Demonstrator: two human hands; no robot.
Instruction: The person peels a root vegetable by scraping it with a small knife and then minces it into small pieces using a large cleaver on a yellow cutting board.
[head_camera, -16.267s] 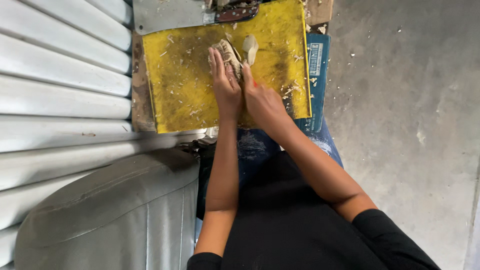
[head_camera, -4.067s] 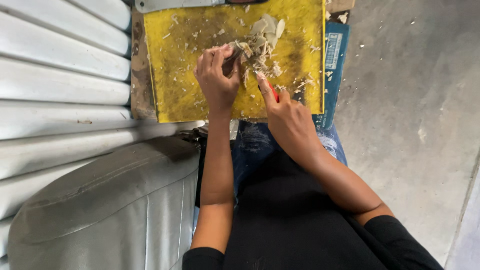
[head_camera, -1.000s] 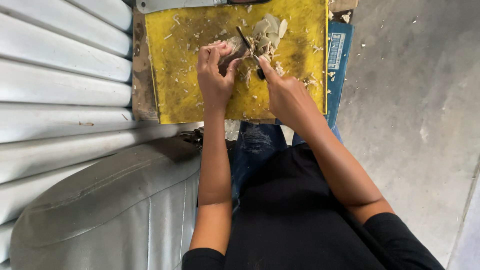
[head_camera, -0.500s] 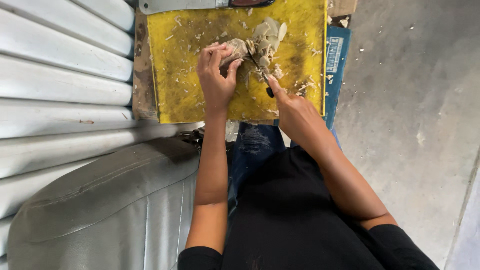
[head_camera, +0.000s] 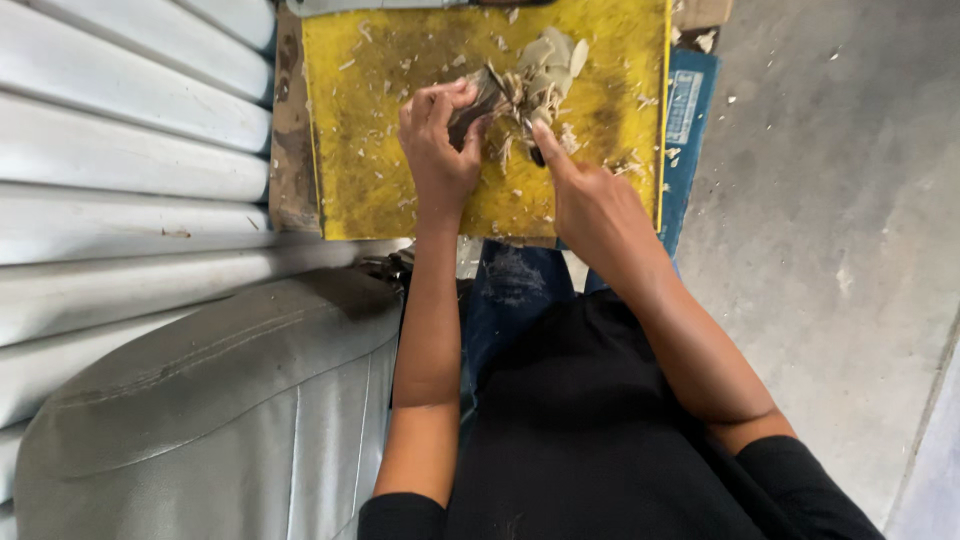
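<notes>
Seen from the head camera, looking down: one yellow cutting board (head_camera: 400, 150) lies ahead of the person's knees, littered with pale shavings and a small heap of pale peelings (head_camera: 548, 68). The left hand (head_camera: 438, 160) has its fingers curled tight around one dark, small piece (head_camera: 472, 100), held just above the board's middle. The right hand (head_camera: 590, 200) is closed around a dark tool (head_camera: 535, 152), index finger stretched forward along it, its tip at the piece. No containers show.
</notes>
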